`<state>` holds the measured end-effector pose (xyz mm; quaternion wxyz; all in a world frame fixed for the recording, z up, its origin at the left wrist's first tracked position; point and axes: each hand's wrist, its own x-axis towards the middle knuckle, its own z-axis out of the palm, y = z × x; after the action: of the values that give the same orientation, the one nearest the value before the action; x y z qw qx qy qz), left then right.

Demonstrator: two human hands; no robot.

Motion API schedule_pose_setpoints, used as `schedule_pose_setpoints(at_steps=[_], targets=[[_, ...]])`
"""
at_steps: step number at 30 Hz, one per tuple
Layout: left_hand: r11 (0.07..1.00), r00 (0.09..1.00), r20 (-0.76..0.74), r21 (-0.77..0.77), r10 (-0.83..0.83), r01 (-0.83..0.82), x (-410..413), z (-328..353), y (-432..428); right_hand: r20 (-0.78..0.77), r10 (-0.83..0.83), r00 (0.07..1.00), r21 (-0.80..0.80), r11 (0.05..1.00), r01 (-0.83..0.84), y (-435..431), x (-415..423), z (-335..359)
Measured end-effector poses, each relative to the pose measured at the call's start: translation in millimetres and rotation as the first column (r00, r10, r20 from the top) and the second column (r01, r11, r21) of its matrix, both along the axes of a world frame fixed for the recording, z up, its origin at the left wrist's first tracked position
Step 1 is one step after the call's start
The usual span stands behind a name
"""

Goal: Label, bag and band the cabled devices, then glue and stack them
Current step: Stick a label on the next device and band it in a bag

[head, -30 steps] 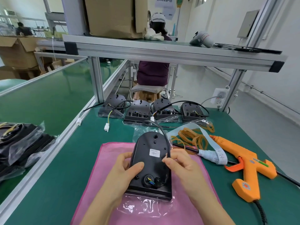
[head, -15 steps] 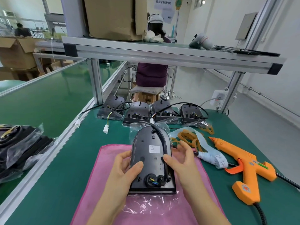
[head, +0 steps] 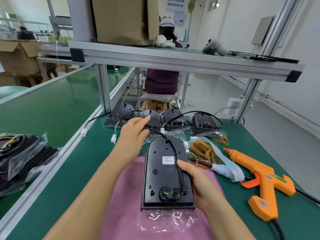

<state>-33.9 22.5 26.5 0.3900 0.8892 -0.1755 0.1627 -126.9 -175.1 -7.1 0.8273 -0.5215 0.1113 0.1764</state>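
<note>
1. Right now the right hand (head: pixel 195 184) clasps the black device (head: pixel 161 175) along its right edge, with the fingers wrapped under the side and the thumb laid on top.
2. Under that thumb runs the device's black cable (head: pixel 174 149). It leaves a socket at the near end, just below the grip, climbs the right side past the thumb and arcs off the rounded far end.
3. Just left of the thumb tip, a white label (head: pixel 168 160) is stuck to the device's upturned back.
4. The device lies flat on a pink cloth (head: pixel 121 196) that spreads beneath and to the left of the grip. A clear bag (head: pixel 164 220) lies crumpled on the cloth, nearer the person than the grip, at the device's near end.
5. Beyond the grip and to its left, the left hand (head: pixel 133 134) hovers with its fingers straight and loose, grasping nothing. It is blurred, so I cannot tell whether it touches the cable passing beside it.
6. Further beyond the grip, four more devices (head: pixel 173 116) stand in a row with their cables trailing.
7. To the right of the grip lie rubber bands (head: pixel 200 148), a label strip (head: pixel 226 170) and, further right, an orange glue gun (head: pixel 259 177), all on the green table (head: pixel 78 170).
8. Well to the left of the grip sits a pile of bagged devices (head: pixel 22 158).
</note>
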Motion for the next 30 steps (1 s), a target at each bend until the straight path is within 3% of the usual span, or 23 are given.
schedule_pose_setpoints(at_steps=[2,5,8,10,15,24,27,30], targets=[[0.983,0.988,-0.085,0.119,-0.132,0.142,21,13,0,-0.005,0.008,1.000,0.021,1.000,-0.008,2,-2,-1],[0.965,0.921,-0.326,0.082,-0.211,0.250,32,25,7,-0.019,0.002,1.000,0.035,0.999,-0.001,0,-6,-4],[0.928,0.854,-0.435,0.096,-0.287,0.360,36,38,12,-0.016,0.002,1.000,0.069,0.998,-0.001,-4,-7,-8],[0.906,0.838,-0.447,0.123,-0.313,0.404,35,50,10,-0.013,-0.006,1.000,0.092,0.996,0.007,-5,-8,-8],[0.904,0.919,-0.303,0.265,-0.251,0.334,38,82,-7,-0.028,-0.037,0.999,0.108,0.993,0.040,-1,-4,-8],[0.763,0.982,-0.171,0.623,-0.080,0.170,36,105,-36,-0.027,-0.080,0.996,0.166,0.983,0.084,5,-2,-7],[0.744,0.951,-0.307,0.626,-0.040,0.233,37,110,-40,-0.030,-0.109,0.994,0.200,0.973,0.113,3,0,-4],[0.827,0.840,-0.539,0.445,-0.059,0.344,36,114,-38,-0.022,-0.142,0.990,0.222,0.964,0.143,1,4,3]])
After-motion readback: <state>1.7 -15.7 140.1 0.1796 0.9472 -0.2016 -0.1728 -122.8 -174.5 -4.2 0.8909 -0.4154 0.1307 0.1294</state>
